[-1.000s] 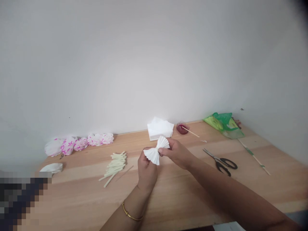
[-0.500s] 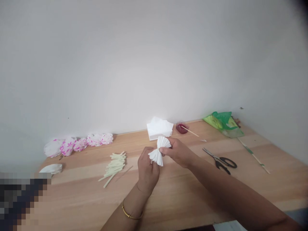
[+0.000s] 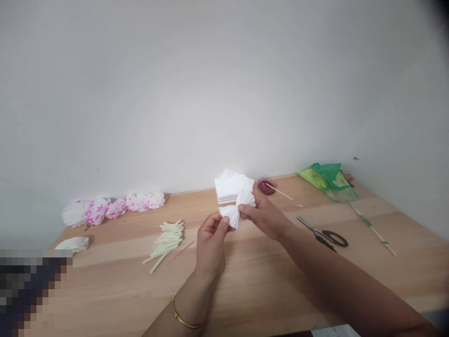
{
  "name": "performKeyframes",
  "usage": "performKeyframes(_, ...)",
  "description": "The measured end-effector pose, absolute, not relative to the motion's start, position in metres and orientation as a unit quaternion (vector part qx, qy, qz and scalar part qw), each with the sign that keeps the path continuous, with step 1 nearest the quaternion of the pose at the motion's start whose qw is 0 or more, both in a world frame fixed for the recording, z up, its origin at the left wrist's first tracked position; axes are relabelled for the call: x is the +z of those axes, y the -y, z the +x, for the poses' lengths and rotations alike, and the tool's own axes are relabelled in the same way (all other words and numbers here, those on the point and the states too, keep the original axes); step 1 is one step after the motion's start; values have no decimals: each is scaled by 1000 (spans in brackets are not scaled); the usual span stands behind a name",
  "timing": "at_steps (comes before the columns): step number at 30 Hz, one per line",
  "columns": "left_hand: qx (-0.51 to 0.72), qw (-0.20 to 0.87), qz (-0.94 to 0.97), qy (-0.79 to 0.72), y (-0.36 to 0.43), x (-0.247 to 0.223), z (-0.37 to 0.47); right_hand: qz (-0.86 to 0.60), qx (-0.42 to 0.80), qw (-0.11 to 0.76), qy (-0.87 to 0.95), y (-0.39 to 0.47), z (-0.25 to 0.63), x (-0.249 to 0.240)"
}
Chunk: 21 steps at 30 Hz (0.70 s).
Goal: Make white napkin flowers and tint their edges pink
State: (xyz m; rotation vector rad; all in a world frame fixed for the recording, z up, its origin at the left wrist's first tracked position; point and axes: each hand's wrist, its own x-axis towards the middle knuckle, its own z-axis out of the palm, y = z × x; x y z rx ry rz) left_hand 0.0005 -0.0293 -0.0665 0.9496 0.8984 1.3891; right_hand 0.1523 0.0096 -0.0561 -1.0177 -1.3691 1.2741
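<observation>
Both hands hold a white pleated paper bow [image 3: 233,213], pinched narrow at its middle and fanned out on either side. My left hand [image 3: 212,243] grips its lower left fan between thumb and fingers. My right hand [image 3: 266,216] pinches it near the centre, with the thumb in front and the other fingers mostly hidden behind the paper. The bow is held tilted above the table, just in front of a stack of white paper sheets [image 3: 228,185] by the wall.
Pale green sticks [image 3: 168,243] lie in a pile at left, with white-and-pink paper pompoms [image 3: 115,208] behind. Scissors [image 3: 328,235] rest at right. A dark red bowl [image 3: 265,187] with a stick, a green plastic bag [image 3: 329,178] and a long thin stick [image 3: 375,231] are farther back.
The bow has moved slightly up and to the right. My left hand has turned so that its thumb now lies on the front of the lower fan.
</observation>
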Motion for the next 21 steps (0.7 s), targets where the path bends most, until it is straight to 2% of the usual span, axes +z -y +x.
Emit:
performKeyframes(9, 599, 491, 496, -393, 29, -69, -3, -441, 492, 456, 596, -4, 149, -49)
performKeyframes(16, 606, 609, 368, -355, 27, -63, -1, -454, 463, 473, 597, -5, 149, -52)
performKeyframes(19, 612, 644, 309, -340, 26, -58, 0, -469, 300, 571, 604, -2, 152, -48)
performKeyframes(21, 615, 650, 294, -335, 26, -55, 1, -446, 160, 597, 647, 3, 153, -44)
